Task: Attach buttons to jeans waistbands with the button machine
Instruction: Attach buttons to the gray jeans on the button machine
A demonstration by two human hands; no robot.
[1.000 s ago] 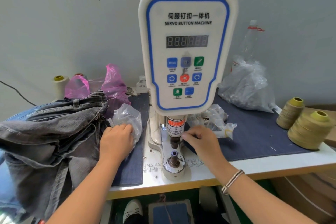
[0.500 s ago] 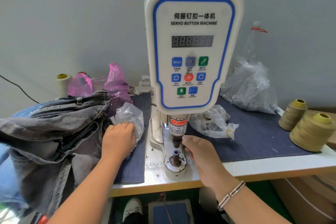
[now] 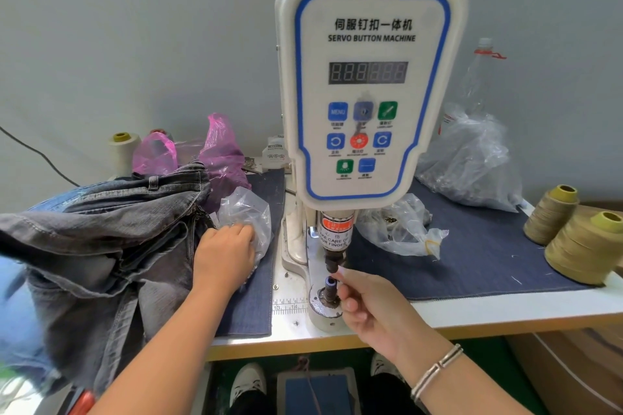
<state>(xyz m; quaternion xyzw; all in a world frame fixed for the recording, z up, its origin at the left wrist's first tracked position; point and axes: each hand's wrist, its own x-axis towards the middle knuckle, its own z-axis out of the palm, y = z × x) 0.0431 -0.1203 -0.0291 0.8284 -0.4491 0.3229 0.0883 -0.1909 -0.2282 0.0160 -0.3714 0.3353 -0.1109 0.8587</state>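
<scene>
At the left of the frame the jeans [image 3: 101, 239] lie heaped over the counter [image 3: 488, 308] edge, within easy reach of the machine, likely so a waistband can be drawn under the press once it is loaded. No waistband is under the press yet.

Just right of the heap, the left hand [image 3: 224, 258] rests knuckles-up on a small clear bag [image 3: 247, 212], fingers curled down into the plastic. It looks to be fishing for a button part, though what the fingers hold, if anything, is hidden. The bag sits on a strip of denim cloth [image 3: 253, 307] close to the press, which keeps supplies a short reach away.

In the centre stands the button machine [image 3: 367, 84], its punch [image 3: 333, 263] hanging above the lower die [image 3: 325, 295] at the counter's front edge. The right hand [image 3: 367, 310] comes in from the lower right, thumb and forefinger pinched together at the gap between punch and die; I judge it is seating a small button part there, but the piece itself is too small to make out.

Right of the press lies another clear bag [image 3: 401, 229], probably more parts. Thread cones [image 3: 586, 246] stand at the far right, well apart from the work. Below the counter a pedal [image 3: 313, 391] sits between the feet, placed so both hands stay free.
</scene>
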